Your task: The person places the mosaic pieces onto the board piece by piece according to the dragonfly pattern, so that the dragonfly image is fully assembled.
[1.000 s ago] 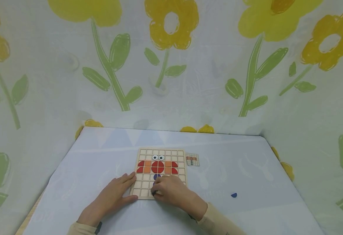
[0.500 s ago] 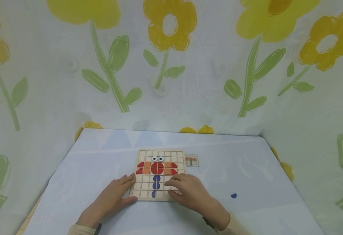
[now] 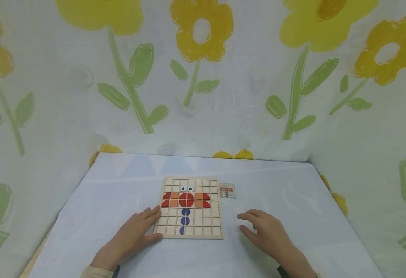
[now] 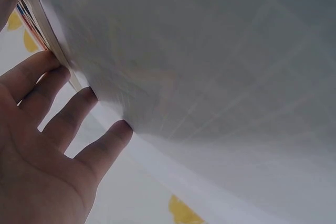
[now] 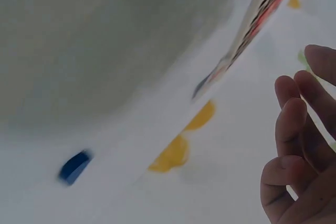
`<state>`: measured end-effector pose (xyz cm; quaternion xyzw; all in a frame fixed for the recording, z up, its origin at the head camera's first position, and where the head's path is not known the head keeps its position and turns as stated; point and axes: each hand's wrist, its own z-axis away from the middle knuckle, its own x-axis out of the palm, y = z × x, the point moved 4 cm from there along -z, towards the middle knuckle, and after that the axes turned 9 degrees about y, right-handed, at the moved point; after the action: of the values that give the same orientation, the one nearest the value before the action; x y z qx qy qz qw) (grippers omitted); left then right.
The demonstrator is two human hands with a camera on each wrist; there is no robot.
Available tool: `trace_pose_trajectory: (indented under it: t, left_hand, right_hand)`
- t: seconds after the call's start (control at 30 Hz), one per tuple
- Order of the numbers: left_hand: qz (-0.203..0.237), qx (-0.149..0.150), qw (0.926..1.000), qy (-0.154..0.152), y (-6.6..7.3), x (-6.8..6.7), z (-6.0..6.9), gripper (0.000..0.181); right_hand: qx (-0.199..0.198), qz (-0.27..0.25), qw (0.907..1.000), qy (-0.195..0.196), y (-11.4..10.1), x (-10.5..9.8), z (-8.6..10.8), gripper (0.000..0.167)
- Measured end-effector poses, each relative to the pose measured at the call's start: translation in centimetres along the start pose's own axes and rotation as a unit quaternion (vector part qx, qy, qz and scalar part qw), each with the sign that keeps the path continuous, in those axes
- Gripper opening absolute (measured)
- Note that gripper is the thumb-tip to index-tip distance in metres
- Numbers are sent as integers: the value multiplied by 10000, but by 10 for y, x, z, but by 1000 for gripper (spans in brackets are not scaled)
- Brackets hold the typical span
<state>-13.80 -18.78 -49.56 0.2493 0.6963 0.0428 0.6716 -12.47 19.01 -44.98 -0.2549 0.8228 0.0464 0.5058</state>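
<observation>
A wooden grid board (image 3: 206,221) lies flat on the table, bearing red quarter pieces, orange squares, two eye pieces and a column of blue half-circles (image 3: 185,221). The column's lowest row has one blue half-circle (image 3: 182,230) on its left side. My left hand (image 3: 133,231) rests at the board's left edge, fingers extended, the thumb at the near corner. To the right of the board, my right hand (image 3: 267,233) is above the table with loosely bent fingers and nothing in them. A loose blue half-circle (image 5: 75,167) shows in the right wrist view; in the head view the hand hides it.
A small pattern card (image 3: 227,190) lies beside the board's upper right corner, showing a similar figure on a grid. The white table (image 3: 119,185) ends at a flower-printed cloth wall (image 3: 237,116) at the back and sides.
My right hand has come away from the board's lower middle and moved right, over the spot of the loose blue half-circle, uncovering the blue column. My left hand has stayed put.
</observation>
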Motion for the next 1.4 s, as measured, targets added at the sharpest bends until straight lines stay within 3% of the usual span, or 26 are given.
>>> trace_pose_trajectory:
  t: [0.17,0.3,0.37,0.53,0.77,0.9,1.17,1.4]
  left_hand:
    - [-3,-51,10000,-27,0,0,1,80]
    - [-17,-56,10000,-40,0,0,2,80]
    - [-6,-55,10000,-28,0,0,2,80]
    - [19,-58,10000,-19,-1,1,2,79]
    - [-38,5,10000,28,-1,2,2,78]
    - [-24,-38,10000,1,0,1,2,78]
    - [8,-112,9999,-48,1,1,1,80]
    - [23,-117,9999,-53,1,2,1,80]
  right_hand:
    - [436,206,9988,99,29,-14,16,32]
    - [540,219,9978,304,45,-25,27,32]
    - [646,232,9974,230,51,-27,32,32]
    - [1240,329,9906,-486,67,-28,40,35]
    - [1962,458,9665,-1588,82,-23,45,32]
    - [2117,405,9602,-1775,83,-22,47,26]
    - [2047,258,9634,-1710,84,-17,48,17]
    - [2116,278,9579,-1922,85,-13,45,15]
